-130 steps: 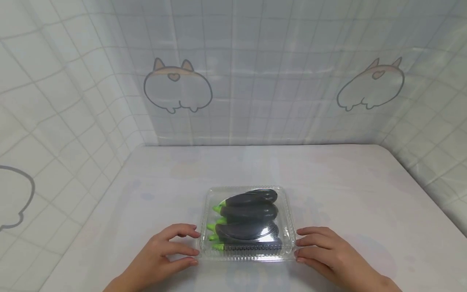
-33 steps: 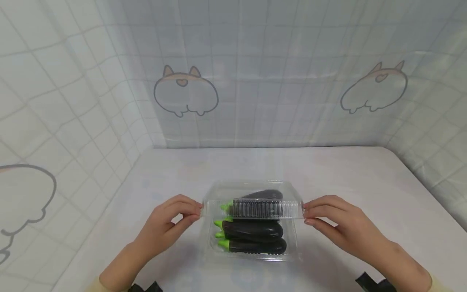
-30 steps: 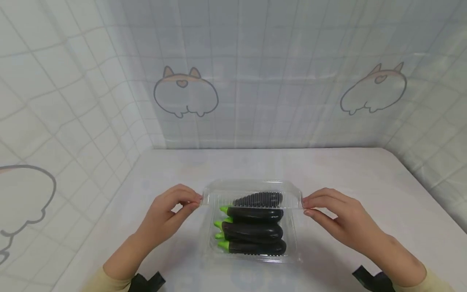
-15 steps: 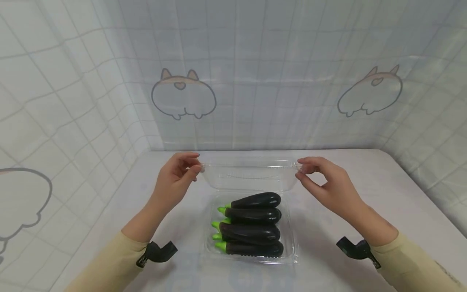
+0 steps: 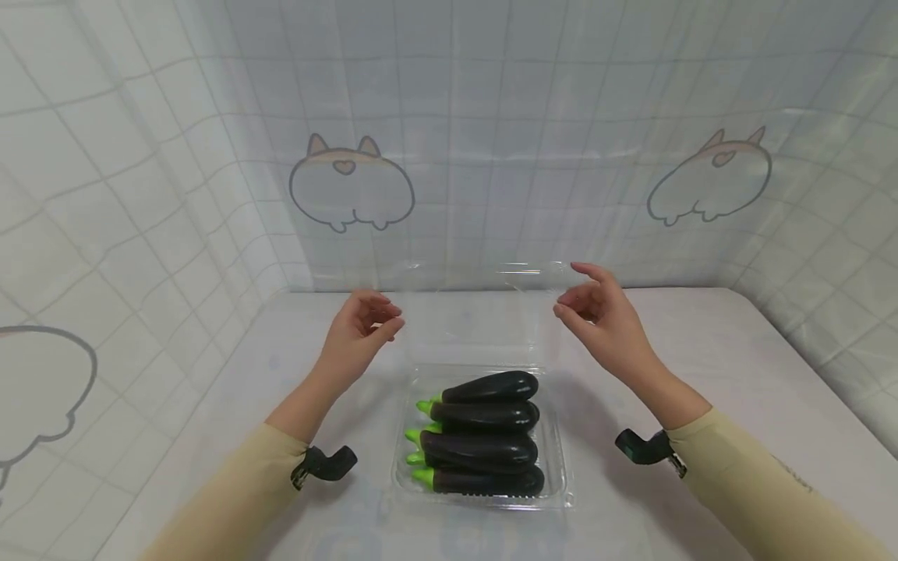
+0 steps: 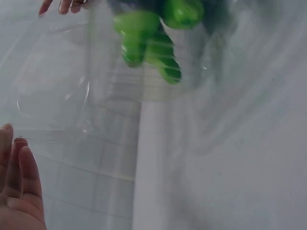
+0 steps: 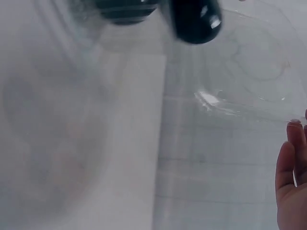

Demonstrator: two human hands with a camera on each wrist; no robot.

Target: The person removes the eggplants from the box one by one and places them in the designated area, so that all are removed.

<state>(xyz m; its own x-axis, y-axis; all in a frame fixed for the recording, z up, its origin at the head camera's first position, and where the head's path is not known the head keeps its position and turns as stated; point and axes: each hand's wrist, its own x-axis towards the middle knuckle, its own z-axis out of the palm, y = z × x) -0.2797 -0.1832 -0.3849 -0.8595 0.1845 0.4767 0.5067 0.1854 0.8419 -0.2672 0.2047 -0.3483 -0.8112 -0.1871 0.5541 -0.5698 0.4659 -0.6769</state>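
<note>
A clear plastic clamshell box lies on the table, holding several dark eggplants with green stems toward the left. Its transparent lid stands raised at the back, tilted up from the hinge. My left hand is beside the lid's left edge, fingertips right at it; in the left wrist view its fingers look fairly straight. At the opposite edge is my right hand, its index finger stretched upward. The right wrist view shows a fingertip at the lid's rim, with the thumb apart from it.
The pale table runs back to a white grid-patterned curtain with cartoon animal outlines. Similar curtain covers both sides. A black strap mount sits at the left sleeve, and another mount at the right.
The lid was closed, then both hands pinched its front corners and swung it up and back. Over the last half second it has risen further, and the fingers have loosened.
</note>
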